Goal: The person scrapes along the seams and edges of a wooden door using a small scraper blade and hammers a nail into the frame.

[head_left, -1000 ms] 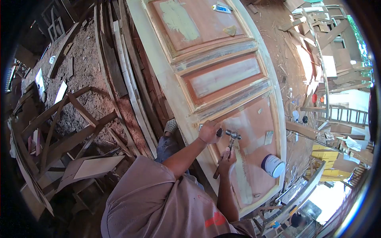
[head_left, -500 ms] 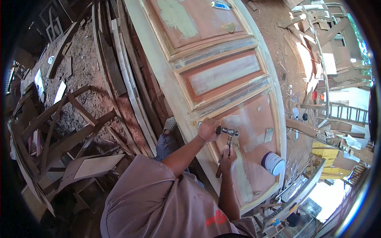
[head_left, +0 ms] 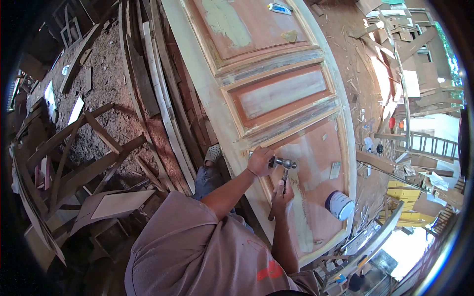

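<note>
A panelled wooden door (head_left: 301,130) lies flat in front of me, patched with pale filler. My right hand (head_left: 282,193) is wrapped round the handle of a ball-peen hammer (head_left: 285,164), below its metal head. My left hand (head_left: 260,162) rests at the moulding along the door's near edge, right beside the hammer head. Its fingers are closed, and what they hold, if anything, is hidden. A white and dark-blue paint can (head_left: 339,204) stands on the lower panel, to the right of the hammer. A small grey-green block (head_left: 335,170) lies above the can.
A tube (head_left: 279,8) and a yellowish scrap (head_left: 290,36) lie on the door's far panel. Long boards (head_left: 159,93) run along the door's left side. Broken wooden frames (head_left: 106,130) and a pale panel (head_left: 121,203) are piled at left. Timber scraps cover the ground at right.
The view has shifted slightly, so the door's far end sits a little further right. Both hands and the hammer stay in nearly the same place.
</note>
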Demonstrator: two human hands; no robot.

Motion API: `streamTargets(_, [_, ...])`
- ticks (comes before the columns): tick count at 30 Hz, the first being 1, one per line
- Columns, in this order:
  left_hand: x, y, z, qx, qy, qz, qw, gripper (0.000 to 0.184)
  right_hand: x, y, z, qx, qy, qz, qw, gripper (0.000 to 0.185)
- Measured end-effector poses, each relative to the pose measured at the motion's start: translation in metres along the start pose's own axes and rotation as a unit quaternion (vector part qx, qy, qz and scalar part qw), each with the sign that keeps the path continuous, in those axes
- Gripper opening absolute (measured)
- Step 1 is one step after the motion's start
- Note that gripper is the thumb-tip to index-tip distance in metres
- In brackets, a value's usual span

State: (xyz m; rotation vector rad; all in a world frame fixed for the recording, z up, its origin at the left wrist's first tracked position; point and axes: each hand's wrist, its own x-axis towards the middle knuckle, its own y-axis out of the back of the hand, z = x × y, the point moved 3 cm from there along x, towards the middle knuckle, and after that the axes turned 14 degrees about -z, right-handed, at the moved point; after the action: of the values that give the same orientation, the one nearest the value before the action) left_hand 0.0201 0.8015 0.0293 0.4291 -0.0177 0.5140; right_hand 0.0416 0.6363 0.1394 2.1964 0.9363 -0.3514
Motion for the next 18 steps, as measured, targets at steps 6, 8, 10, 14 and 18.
streamTargets(6, [0.0,-0.002,-0.003,0.013,-0.004,0.0,1.0,0.028,0.003,0.001,0.018,-0.001,0.012,0.022,1.0,0.022])
streamTargets(8, [0.002,-0.003,-0.002,0.013,0.008,0.0,1.0,0.028,0.0,0.001,0.013,0.021,0.007,0.039,0.999,0.025])
streamTargets(10, [0.001,0.001,-0.002,0.011,0.015,0.003,1.0,0.028,0.0,-0.001,0.009,0.022,0.011,0.037,0.999,0.025])
streamTargets(14, [0.002,-0.001,0.0,0.012,0.008,0.02,1.0,0.029,-0.001,0.0,0.008,0.024,0.013,0.036,0.999,0.025])
streamTargets(18, [0.001,-0.001,-0.001,0.014,-0.003,0.037,0.999,0.029,-0.001,0.002,-0.006,0.047,-0.008,-0.018,0.999,0.025])
